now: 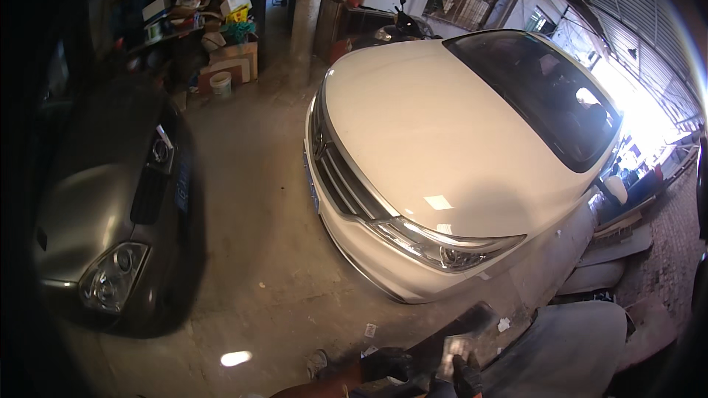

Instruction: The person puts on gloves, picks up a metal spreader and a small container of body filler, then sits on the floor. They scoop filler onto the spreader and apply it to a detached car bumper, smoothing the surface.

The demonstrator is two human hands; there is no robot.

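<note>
Presently, I judge the step as working the dark strip (473,321), low before the white car (420,118), with the pale block (453,352). Right hand (466,376) has fingers closed around the block; left hand (389,362) meets the strip, finger spread I cannot tell. Next move calls for steady support.

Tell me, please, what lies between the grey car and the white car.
In the head view, floor lies between the grey car and the white car, with a bucket toward the far end.
</note>
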